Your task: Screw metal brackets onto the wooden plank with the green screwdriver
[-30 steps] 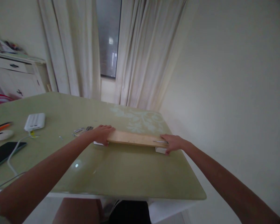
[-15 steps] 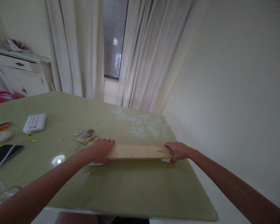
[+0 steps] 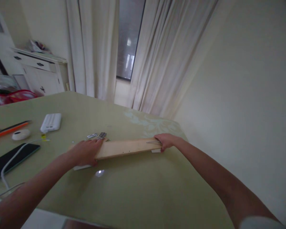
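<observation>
A long pale wooden board [image 3: 126, 148] lies across the middle of the view, its left end nearer to me than its right. Two small dark holes show near its front edge. My left hand [image 3: 87, 152] is closed over the left end, and my right hand [image 3: 165, 141] grips the right end. A thin metal piece [image 3: 153, 142] lies on the board by my right fingers. White pieces show beneath both ends, such as the white piece [image 3: 156, 150] at the right. Just behind my left hand are small metal hinges [image 3: 101, 135], partly hidden.
On the left of the green-covered table [image 3: 143, 190] lie a phone [image 3: 16, 159] with a white cable across it, a white power bank [image 3: 51, 122], a round white object [image 3: 21, 134] and an orange-and-black tool [image 3: 10, 129]. A wall borders the right side.
Both hands have shifted left with the board, which has turned so its left end is nearer me. The camera view has also swung left. The hinges are now partly covered by my left hand.
</observation>
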`<state>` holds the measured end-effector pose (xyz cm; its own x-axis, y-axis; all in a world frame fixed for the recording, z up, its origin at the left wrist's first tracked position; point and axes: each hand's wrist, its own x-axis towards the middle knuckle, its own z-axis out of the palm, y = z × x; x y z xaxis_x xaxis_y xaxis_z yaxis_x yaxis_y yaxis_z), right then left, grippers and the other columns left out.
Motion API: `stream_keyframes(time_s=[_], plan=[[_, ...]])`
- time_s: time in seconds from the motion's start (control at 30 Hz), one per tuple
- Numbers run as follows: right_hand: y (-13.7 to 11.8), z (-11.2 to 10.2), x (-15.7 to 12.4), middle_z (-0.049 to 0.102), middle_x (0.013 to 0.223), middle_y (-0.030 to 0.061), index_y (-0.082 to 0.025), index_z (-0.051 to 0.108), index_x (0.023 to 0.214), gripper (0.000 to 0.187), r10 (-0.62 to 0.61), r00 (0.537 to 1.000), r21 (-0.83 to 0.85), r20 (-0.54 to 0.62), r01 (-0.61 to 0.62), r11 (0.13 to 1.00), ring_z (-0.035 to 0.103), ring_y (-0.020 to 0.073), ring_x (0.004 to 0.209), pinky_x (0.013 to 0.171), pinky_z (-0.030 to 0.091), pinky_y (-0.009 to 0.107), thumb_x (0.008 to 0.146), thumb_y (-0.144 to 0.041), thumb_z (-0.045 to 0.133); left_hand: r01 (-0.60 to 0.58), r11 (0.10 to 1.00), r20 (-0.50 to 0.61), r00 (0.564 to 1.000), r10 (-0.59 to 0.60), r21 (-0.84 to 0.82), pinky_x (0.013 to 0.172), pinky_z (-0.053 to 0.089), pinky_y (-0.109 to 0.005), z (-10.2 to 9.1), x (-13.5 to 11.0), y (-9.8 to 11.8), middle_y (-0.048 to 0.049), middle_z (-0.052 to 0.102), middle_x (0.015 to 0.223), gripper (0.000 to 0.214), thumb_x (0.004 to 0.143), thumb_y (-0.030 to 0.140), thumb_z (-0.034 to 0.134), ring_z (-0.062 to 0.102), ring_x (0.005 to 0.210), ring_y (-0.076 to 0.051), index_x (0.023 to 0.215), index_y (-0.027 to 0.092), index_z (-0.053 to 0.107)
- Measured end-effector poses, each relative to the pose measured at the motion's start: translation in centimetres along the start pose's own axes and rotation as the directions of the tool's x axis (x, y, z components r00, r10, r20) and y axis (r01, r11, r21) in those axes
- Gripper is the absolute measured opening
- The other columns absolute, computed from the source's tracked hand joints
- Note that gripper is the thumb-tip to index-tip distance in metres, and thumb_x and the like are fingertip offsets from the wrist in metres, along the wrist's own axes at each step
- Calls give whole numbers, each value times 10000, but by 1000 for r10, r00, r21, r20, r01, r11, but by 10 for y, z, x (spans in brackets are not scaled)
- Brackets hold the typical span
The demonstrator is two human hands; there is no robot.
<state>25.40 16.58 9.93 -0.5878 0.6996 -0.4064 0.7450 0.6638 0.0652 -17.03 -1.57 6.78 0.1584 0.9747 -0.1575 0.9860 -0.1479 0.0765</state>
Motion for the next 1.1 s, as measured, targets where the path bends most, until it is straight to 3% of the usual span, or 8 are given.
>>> stream_keyframes(time_s=[0.2, 0.4, 0.63, 0.77, 0.87, 0.93, 1.0, 1.1], plan=[[-10, -35, 88, 717, 1305, 99, -234, 658, 1295, 869, -75, 997, 25, -22, 75, 997, 677, 331, 1158, 918, 506, 351, 485, -301, 966, 92, 995, 18, 996, -93, 42, 934, 539, -493, -12, 9, -42, -212, 716, 1209, 635, 637, 407, 798, 699, 1128, -418, 1197, 183, 599], [-17, -56, 137, 732, 1285, 79, -247, 675, 1282, 922, -88, 995, 84, -38, 91, 992, 684, 322, 1155, 942, 512, 354, 408, -210, 968, 139, 988, 57, 988, -143, 73, 949, 542, -488, -21, 15, -54, -247, 701, 1241, 690, 649, 442, 826, 687, 1167, -423, 1218, 150, 566], [-19, -54, 126, 624, 1475, 182, -179, 647, 1368, 1090, -64, 978, 350, -196, 131, 927, 559, 410, 1372, 1156, 420, 480, 340, -247, 1001, 160, 983, 67, 984, -166, 93, 971, 539, -508, -17, 15, -57, -274, 678, 1282, 749, 664, 411, 826, 667, 1211, -433, 1299, 119, 555], [-34, -28, 78, 530, 1585, 154, -225, 620, 1407, 923, 51, 907, 589, -419, 228, 775, 498, 367, 1444, 1173, 420, 471, 594, -529, 934, 158, 984, -72, 986, -152, 84, 1157, 417, -559, -22, 5, -52, -289, 503, 1550, 1110, 532, 412, 918, 469, 1455, -481, 1504, 161, 444], [-58, 13, 32, 700, 1358, 150, -233, 642, 1337, 661, 225, 852, 777, -472, 281, 564, 744, 265, 942, 785, 611, 420, 955, -739, 454, 20, 1000, -331, 944, -11, 24, 1269, 285, -538, -28, -5, -16, -195, 399, 1664, 1078, 634, 485, 891, 300, 1573, -426, 1552, 238, 383], [-77, 46, 7, 774, 1154, 139, -219, 658, 1266, 722, 309, 841, 864, -443, 308, 399, 674, 188, 608, 561, 583, 368, 999, -751, 250, -170, 980, -381, 917, 120, -102, 1243, 355, -471, -26, -4, 27, -136, 529, 1571, 731, 866, 571, 706, 448, 1495, -345, 1478, 262, 450], [-96, 76, -11, 792, 994, 129, -208, 685, 1156, 726, 387, 828, 910, -406, 328, 252, 637, 173, 542, 514, 565, 342, 990, -754, 236, -316, 914, -356, 909, 216, -253, 1171, 445, -417, -15, 4, 79, -114, 625, 1461, 539, 987, 603, 541, 583, 1369, -292, 1408, 269, 492], [-116, 107, -22, 793, 1046, 139, -230, 716, 1043, 701, 501, 780, 921, -374, 378, 97, 742, 240, 791, 700, 621, 397, 957, -770, 278, -442, 823, -273, 892, 360, -356, 1074, 512, -461, 13, 28, 155, -141, 671, 1386, 570, 989, 625, 541, 670, 1236, -317, 1423, 263, 475]])
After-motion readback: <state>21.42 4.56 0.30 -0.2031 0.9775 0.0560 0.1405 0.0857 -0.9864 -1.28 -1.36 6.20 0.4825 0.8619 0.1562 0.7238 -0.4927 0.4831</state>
